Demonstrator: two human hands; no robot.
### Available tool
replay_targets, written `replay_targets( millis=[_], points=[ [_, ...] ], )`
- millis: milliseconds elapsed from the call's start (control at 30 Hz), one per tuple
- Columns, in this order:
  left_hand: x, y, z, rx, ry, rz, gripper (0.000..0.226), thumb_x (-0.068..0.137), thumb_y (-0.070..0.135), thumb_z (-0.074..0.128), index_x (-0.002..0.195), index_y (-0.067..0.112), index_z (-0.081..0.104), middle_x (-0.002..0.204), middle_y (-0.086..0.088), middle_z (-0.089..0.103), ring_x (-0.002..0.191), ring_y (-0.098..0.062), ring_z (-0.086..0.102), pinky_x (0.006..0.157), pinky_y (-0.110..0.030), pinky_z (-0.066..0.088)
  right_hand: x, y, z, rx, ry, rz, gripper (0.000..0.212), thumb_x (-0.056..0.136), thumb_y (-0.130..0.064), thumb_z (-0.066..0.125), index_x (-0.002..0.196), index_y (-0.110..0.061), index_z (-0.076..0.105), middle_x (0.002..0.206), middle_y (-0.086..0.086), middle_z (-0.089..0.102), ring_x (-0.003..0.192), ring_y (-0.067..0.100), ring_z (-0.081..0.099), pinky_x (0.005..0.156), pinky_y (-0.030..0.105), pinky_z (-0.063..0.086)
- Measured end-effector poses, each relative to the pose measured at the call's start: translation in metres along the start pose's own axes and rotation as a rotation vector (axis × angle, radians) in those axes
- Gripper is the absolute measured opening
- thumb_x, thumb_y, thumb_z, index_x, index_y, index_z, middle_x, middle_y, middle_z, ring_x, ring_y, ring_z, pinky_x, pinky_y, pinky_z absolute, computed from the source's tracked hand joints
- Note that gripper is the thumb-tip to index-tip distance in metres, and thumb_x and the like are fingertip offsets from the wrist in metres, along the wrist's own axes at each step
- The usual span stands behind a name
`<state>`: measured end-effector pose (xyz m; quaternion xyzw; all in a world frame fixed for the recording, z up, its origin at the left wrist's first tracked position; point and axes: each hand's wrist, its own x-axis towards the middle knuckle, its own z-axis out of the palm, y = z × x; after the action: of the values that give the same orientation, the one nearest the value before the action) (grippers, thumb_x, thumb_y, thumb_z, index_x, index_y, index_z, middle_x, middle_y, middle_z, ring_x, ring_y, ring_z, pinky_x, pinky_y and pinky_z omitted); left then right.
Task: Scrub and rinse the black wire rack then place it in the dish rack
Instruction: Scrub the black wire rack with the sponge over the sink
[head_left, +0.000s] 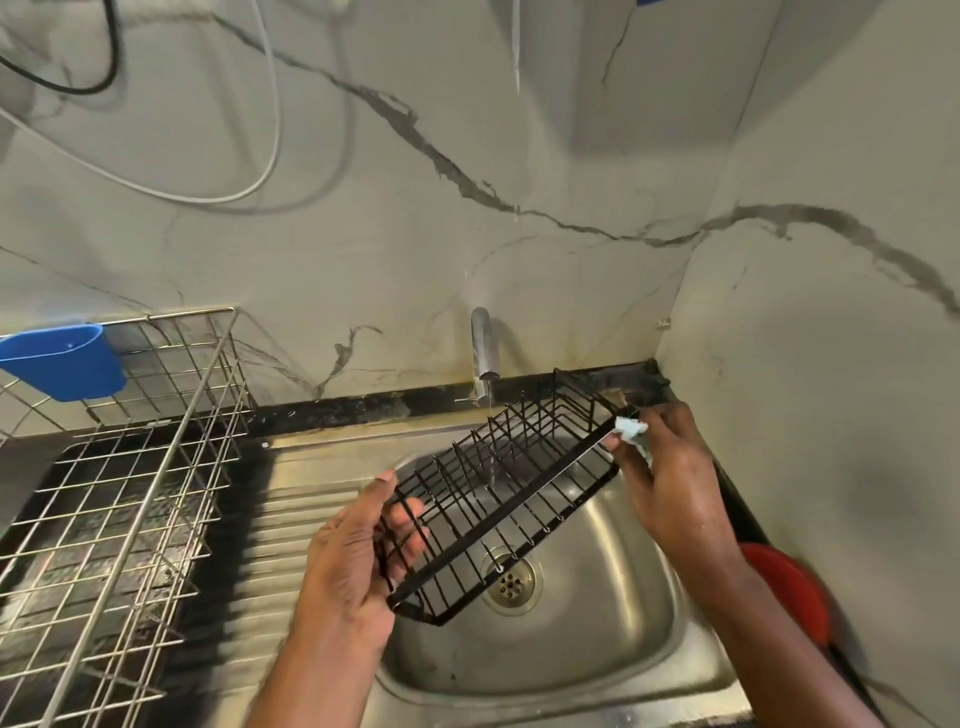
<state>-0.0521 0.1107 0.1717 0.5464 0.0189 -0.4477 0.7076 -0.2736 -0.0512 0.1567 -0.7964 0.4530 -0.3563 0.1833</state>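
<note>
The black wire rack (501, 488) is tilted over the steel sink (597, 623), under the tap (484, 348), from which a thin stream of water runs onto it. My left hand (353, 561) grips its near left end, thumb on top and fingers underneath. My right hand (660, 467) holds a small pale sponge or cloth (631, 428) against the far right corner of the rack. The silver wire dish rack (119, 467) stands on the counter at the left.
A blue plastic holder (67, 361) hangs on the dish rack's back wall. The ribbed drainboard (296, 519) lies between dish rack and basin. A red round object (789, 582) sits by the right wall. Marble walls close in behind and to the right.
</note>
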Motion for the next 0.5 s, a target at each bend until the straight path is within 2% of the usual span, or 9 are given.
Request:
replay_targets(
  millis=[67,133,200,233,333,433,500],
  points=[
    [0.002,0.0,-0.001,0.021,-0.039,-0.002,0.021,0.078,0.025,0.079,0.094,0.015,0.07,0.068,-0.004,0.069,0.047,-0.01,0.064,0.048,-0.022,0.058,0.002,0.001,0.001,-0.011,0.008,-0.002,0.032,0.095,-0.019,0.062,0.126,-0.011,0.059,0.123,0.002,0.047,0.104,0.009,0.054,0.094,0.014,0.043],
    [0.004,-0.003,-0.001,0.056,-0.04,0.004,0.021,0.086,0.026,0.074,0.101,0.012,0.07,0.067,-0.005,0.068,0.054,-0.014,0.067,0.059,-0.036,0.064,0.005,-0.002,0.002,-0.026,0.023,-0.005,0.032,0.097,-0.022,0.057,0.128,-0.013,0.058,0.125,0.001,0.051,0.112,0.01,0.049,0.094,0.022,0.041],
    [0.01,-0.007,-0.004,0.194,-0.034,0.023,0.036,0.092,0.039,0.068,0.111,0.009,0.069,0.073,-0.01,0.07,0.067,-0.02,0.07,0.078,-0.054,0.063,0.006,-0.005,0.004,-0.036,0.017,0.012,0.026,0.099,-0.024,0.054,0.124,-0.017,0.058,0.115,-0.003,0.059,0.105,0.007,0.053,0.085,0.016,0.039],
    [0.011,-0.009,-0.005,0.282,-0.049,0.024,0.046,0.092,0.048,0.063,0.116,0.01,0.067,0.083,-0.014,0.073,0.077,-0.024,0.071,0.086,-0.058,0.059,0.006,-0.006,0.005,-0.044,0.005,0.02,0.022,0.1,-0.024,0.053,0.121,-0.02,0.057,0.107,-0.006,0.062,0.097,0.006,0.058,0.078,0.013,0.04],
    [0.009,-0.02,-0.004,0.525,-0.067,-0.005,0.061,0.09,0.066,0.046,0.129,0.02,0.06,0.112,-0.015,0.071,0.106,-0.028,0.066,0.093,-0.053,0.055,0.002,-0.008,0.011,-0.108,-0.057,0.041,0.022,0.098,-0.019,0.057,0.119,-0.022,0.052,0.097,-0.005,0.063,0.083,0.007,0.063,0.068,0.019,0.049],
    [0.01,-0.033,-0.006,0.603,-0.053,-0.059,0.07,0.089,0.072,0.039,0.138,0.024,0.051,0.12,-0.009,0.065,0.114,-0.027,0.062,0.092,-0.049,0.054,0.0,-0.012,0.017,-0.119,-0.097,0.092,0.03,0.096,-0.009,0.059,0.123,-0.019,0.05,0.098,0.0,0.064,0.084,0.01,0.064,0.072,0.029,0.058],
    [0.014,-0.037,-0.009,0.549,-0.043,-0.129,0.073,0.089,0.073,0.04,0.14,0.022,0.05,0.125,-0.01,0.062,0.114,-0.028,0.062,0.081,-0.045,0.056,0.002,-0.015,0.018,-0.124,-0.124,0.109,0.034,0.095,-0.003,0.057,0.123,-0.02,0.048,0.096,0.0,0.062,0.079,0.01,0.064,0.067,0.028,0.059]
  ],
)
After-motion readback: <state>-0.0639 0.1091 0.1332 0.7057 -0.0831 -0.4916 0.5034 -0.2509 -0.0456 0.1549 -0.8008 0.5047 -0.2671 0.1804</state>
